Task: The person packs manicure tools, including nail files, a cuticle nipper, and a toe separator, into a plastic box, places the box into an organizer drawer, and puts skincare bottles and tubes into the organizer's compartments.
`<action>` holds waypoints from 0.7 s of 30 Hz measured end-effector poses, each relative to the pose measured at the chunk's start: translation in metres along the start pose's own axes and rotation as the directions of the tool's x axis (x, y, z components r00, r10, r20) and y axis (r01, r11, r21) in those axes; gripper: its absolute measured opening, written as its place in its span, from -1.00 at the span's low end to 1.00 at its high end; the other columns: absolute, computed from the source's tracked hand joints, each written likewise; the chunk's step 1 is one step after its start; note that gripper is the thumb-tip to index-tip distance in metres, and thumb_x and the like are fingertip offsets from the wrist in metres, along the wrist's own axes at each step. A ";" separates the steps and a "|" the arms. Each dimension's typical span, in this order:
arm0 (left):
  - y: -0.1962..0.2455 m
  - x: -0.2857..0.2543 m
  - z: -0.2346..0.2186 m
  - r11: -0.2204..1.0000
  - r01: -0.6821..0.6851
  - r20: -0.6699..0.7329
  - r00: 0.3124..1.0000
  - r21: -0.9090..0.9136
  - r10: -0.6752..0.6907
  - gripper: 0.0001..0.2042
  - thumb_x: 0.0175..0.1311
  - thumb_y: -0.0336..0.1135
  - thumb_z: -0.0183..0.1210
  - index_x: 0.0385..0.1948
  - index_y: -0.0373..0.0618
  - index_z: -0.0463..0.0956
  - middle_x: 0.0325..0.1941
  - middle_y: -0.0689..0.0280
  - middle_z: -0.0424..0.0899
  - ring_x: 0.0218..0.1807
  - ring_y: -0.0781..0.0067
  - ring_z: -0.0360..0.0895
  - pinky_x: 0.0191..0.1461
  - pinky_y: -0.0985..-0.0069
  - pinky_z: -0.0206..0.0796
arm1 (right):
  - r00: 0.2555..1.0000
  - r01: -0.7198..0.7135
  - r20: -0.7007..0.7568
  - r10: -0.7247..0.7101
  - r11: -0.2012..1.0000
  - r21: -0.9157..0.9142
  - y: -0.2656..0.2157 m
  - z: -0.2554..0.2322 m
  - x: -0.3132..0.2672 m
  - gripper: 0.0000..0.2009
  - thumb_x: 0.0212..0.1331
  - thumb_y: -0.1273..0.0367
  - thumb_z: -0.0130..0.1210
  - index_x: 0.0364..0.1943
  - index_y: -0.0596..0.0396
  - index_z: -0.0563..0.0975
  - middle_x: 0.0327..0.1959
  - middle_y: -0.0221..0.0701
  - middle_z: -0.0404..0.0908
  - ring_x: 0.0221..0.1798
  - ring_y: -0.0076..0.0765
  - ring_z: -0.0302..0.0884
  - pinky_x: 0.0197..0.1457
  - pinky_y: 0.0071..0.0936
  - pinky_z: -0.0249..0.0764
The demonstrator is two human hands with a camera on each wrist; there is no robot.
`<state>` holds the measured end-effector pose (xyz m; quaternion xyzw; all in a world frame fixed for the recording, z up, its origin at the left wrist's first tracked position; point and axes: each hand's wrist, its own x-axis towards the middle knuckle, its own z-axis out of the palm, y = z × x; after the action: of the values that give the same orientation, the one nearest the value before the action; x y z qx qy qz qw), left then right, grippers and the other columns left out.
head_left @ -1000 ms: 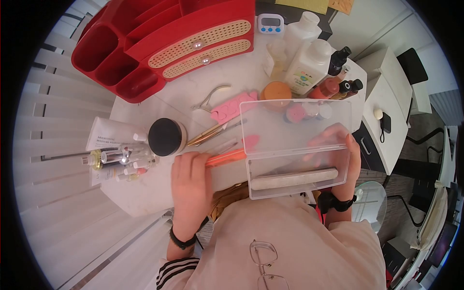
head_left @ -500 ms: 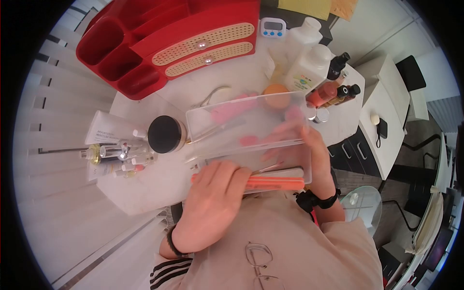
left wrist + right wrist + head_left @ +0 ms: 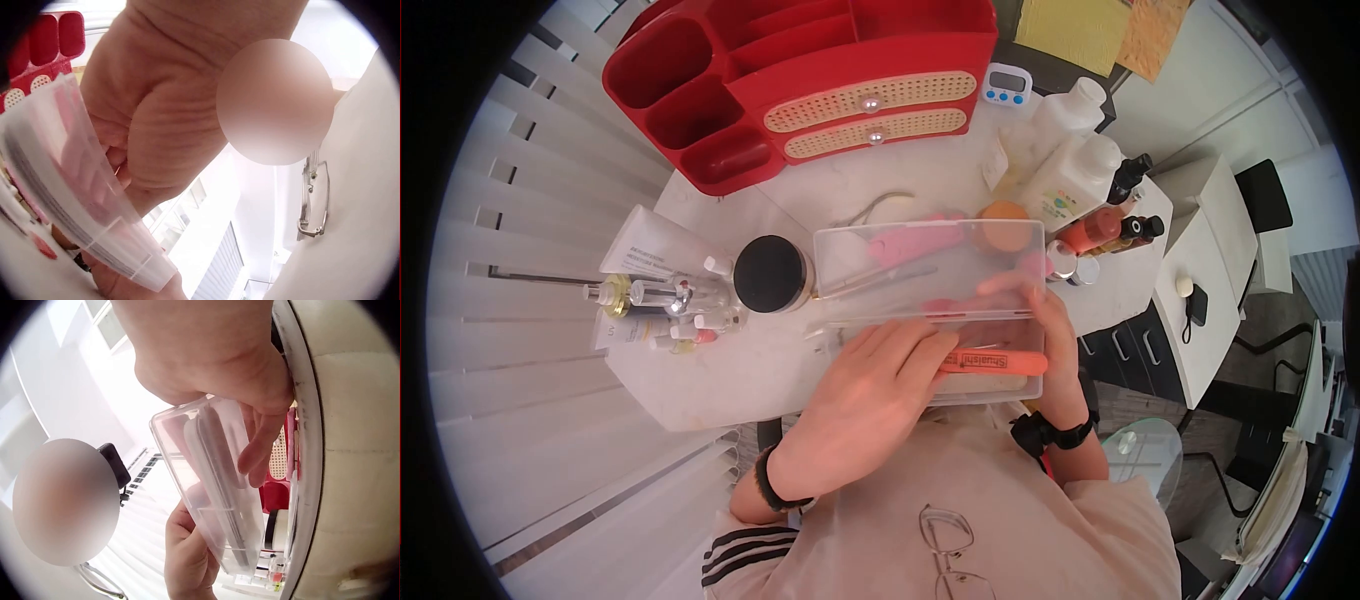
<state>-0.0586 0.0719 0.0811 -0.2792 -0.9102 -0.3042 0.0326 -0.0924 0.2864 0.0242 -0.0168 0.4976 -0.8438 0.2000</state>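
Observation:
My left hand (image 3: 870,405) grips an orange nail file (image 3: 1008,362) with black lettering. The file lies over the lower half of a clear plastic box (image 3: 975,398), whose see-through lid (image 3: 990,295) stands open toward the table. At the box's right end, my right hand (image 3: 1060,345) holds it, with fingers behind the lid. A pale, thick nail file (image 3: 215,469) lies inside the box in the right wrist view. Through the lid show pink toe separators (image 3: 920,240) and slim metal tools (image 3: 890,278).
A red organizer (image 3: 870,60) with two drawers stands at the back. A black-lidded jar (image 3: 772,274), a white tube (image 3: 650,245) and small bottles are at the left. White bottles (image 3: 1072,180), an orange-lidded jar (image 3: 1003,228) and a timer (image 3: 1007,85) stand back right.
My left hand has moved right from the table with the orange nail file, bringing it over the box. My right hand has shifted the box left. The head view has tilted slightly.

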 end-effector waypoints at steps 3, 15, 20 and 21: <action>-0.002 -0.003 -0.001 0.998 0.005 -0.043 0.999 -0.065 -0.008 -0.67 0.14 -0.51 0.31 -0.03 -0.22 0.56 -0.06 0.18 0.61 -0.07 0.05 0.56 0.03 0.23 0.42 | 0.998 0.021 0.053 -0.020 1.000 -0.011 0.006 -0.006 0.003 -0.45 0.50 -0.01 -0.19 0.09 0.28 0.46 0.06 0.11 0.63 -0.09 -0.01 0.70 0.02 -0.21 0.62; -0.007 -0.016 -0.010 1.000 0.003 0.005 1.000 -0.009 -0.003 -0.67 0.03 -0.61 0.29 -0.10 -0.18 0.64 -0.12 0.25 0.66 -0.10 0.14 0.58 0.00 0.29 0.42 | 0.999 0.017 0.048 -0.016 1.000 -0.020 0.011 0.000 0.006 -0.41 0.47 -0.01 -0.16 0.06 0.37 0.49 0.02 0.20 0.62 -0.13 0.11 0.71 -0.04 -0.13 0.69; -0.012 -0.029 -0.030 0.998 -0.010 -0.208 0.978 -0.061 -0.003 -0.71 0.07 -0.48 0.32 -0.12 -0.22 0.62 -0.09 0.18 0.64 -0.13 0.14 0.59 0.06 0.33 0.39 | 0.999 0.027 0.043 -0.027 1.000 -0.003 0.013 -0.003 0.007 -0.39 0.45 -0.01 -0.14 0.06 0.42 0.51 -0.04 0.15 0.65 -0.18 0.13 0.72 -0.07 -0.12 0.69; -0.014 -0.035 -0.034 0.998 -0.010 -0.205 0.979 -0.060 -0.003 -0.71 0.07 -0.48 0.32 -0.12 -0.22 0.62 -0.09 0.18 0.64 -0.13 0.14 0.59 0.06 0.33 0.39 | 0.999 0.020 0.047 -0.020 1.000 -0.001 0.013 -0.004 0.006 -0.38 0.44 0.00 -0.13 0.05 0.44 0.52 -0.08 0.13 0.66 -0.19 0.13 0.73 -0.08 -0.13 0.70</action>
<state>-0.0400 0.0259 0.0932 -0.2487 -0.8919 -0.3588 0.1182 -0.0948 0.2822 0.0099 -0.0415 0.4932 -0.8448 0.2033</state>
